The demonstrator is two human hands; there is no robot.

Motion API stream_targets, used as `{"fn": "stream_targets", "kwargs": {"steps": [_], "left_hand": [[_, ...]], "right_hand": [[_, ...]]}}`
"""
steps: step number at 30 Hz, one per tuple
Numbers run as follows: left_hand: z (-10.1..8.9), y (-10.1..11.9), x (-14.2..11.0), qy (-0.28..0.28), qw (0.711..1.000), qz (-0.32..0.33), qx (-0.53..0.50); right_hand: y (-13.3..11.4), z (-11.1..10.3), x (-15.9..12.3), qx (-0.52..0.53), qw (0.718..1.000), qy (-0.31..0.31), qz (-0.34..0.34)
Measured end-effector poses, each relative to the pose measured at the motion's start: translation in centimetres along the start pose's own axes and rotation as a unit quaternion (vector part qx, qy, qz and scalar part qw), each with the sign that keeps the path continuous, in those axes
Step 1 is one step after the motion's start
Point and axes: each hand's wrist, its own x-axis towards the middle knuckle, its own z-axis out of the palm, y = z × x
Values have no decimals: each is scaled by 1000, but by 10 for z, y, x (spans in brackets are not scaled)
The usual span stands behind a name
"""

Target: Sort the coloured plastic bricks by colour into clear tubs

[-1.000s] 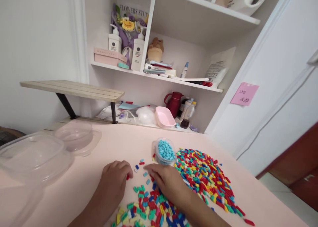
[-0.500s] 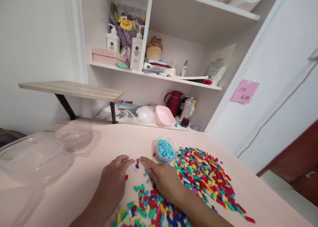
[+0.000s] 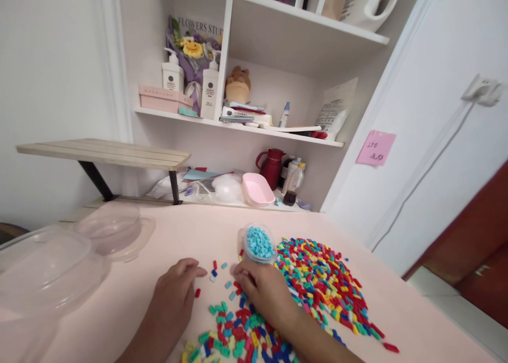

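Observation:
My left hand (image 3: 177, 286) hovers over the pink table with thumb and forefinger apart and nothing seen between them. Just right of its fingertips lie a red toy brick (image 3: 215, 264), a blue one (image 3: 214, 273) and a white one (image 3: 212, 279). Another red brick (image 3: 197, 293) is beside the thumb side of that hand. My right hand (image 3: 268, 291) is loosely bent, its fingertips in front of a clear tub (image 3: 260, 258) filled with light blue bricks. Its fingers look apart, with no brick visible in them. A light blue brick (image 3: 224, 265) lies between the hands.
A large heap of mixed bricks (image 3: 325, 278) spreads to the right of the tub, and a looser pile (image 3: 238, 334) lies near me. Clear plastic containers (image 3: 47, 257) stand at left. Behind are a wooden stand (image 3: 107, 154), a pink basin (image 3: 257, 189) and shelves (image 3: 246, 127).
My right hand has drawn away to the right from the small bricks, toward the tub's front. A light blue brick now shows between the hands. The camera view has shifted slightly.

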Motion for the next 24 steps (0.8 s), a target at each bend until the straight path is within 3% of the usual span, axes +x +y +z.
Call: {"fn": "stream_targets", "kwargs": {"steps": [3,9,15,24], "left_hand": [[-1,2,1,13,1000,11,-14],[0,-2,0,24,999,22,-34],[-3,1,0,31,998,20,-45],[-5,3,1,29,998,24,-60]], "right_hand": [[-2,2,2,-20,1000,15,-14],[-9,7,7,-168,983,-64,-30],[2,3,3,-8,999,-46,-21],[5,2,2,11,999,-36,-30]]}}
